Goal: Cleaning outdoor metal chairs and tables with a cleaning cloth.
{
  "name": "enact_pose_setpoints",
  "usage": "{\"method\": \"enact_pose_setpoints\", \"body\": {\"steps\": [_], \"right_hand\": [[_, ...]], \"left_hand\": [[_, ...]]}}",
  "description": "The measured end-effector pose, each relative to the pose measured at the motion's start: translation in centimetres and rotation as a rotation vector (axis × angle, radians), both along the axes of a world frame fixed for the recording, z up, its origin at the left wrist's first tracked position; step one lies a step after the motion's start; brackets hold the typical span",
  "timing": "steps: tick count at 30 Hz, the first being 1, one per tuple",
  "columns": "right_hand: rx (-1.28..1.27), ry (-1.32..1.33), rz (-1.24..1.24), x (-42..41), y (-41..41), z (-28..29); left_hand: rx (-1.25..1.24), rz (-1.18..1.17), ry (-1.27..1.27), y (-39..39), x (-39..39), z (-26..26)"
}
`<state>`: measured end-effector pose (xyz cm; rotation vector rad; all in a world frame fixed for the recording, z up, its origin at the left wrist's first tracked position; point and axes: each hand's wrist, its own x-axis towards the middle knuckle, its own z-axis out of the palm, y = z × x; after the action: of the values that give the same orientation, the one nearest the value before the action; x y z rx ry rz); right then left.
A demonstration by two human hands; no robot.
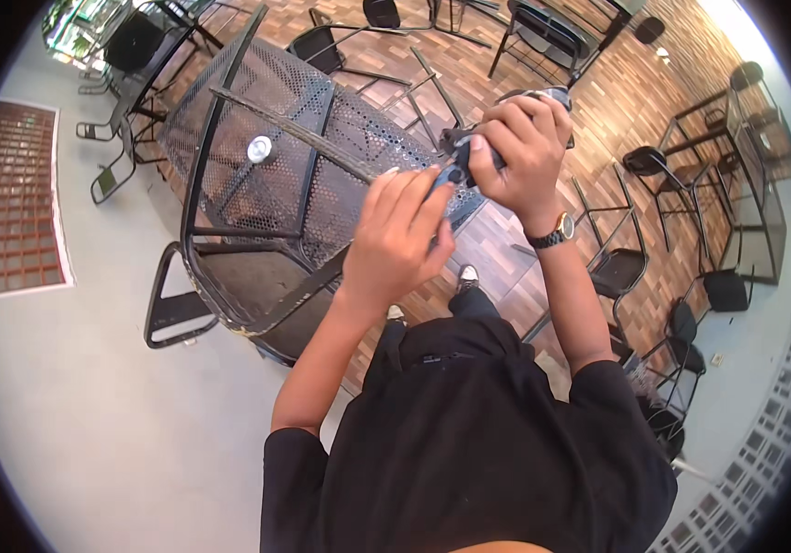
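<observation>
A black metal-framed chair (250,283) lies tipped against a perforated metal table (257,200), its legs pointing outward. My left hand (399,235) is closed around one chair leg (302,297), near where a worn crossbar (292,131) reaches it. A small blue piece (442,181) shows at my left fingertips. My right hand (523,148), with a watch on its wrist, grips a dark blue-grey item (482,159) just beyond my left hand. Fingers cover much of that item; whether it is a tool or bundled cloth is unclear.
A small round whitish object (258,148) sits on the perforated tabletop. Beyond it, a tipped chair (319,48) rests on the wood-patterned floor (464,45). More chairs (617,269) and a table (706,131) stand to the right. A white wall (91,387) fills the left.
</observation>
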<state>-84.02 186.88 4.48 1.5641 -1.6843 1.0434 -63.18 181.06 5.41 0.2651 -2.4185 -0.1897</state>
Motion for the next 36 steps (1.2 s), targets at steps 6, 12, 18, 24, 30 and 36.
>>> {"method": "enact_pose_setpoints", "body": {"steps": [6,12,18,24,30,36], "right_hand": [[0.108,0.046,0.151,-1.6,0.2,1.0],[0.162,0.111,0.219,-4.3,0.8,1.8],[0.081,0.111,0.209,-5.0,0.6,1.0],[0.215,0.245,0.291,-5.2,1.4,2.1],[0.277,0.255,0.476,-9.3,1.5,2.6],[0.258,0.362,0.411,-8.0,1.3,2.4]], "left_hand": [[-0.023,0.162,0.082,1.0,-1.1,-0.9],[0.012,0.19,0.129,1.7,-1.7,-1.3],[0.012,0.233,0.18,1.9,-2.1,-1.0],[0.066,0.286,0.211,2.4,-2.2,-0.6],[0.097,0.32,0.223,2.5,-1.8,-0.9],[0.03,0.461,0.243,2.6,-2.8,-1.0]]}}
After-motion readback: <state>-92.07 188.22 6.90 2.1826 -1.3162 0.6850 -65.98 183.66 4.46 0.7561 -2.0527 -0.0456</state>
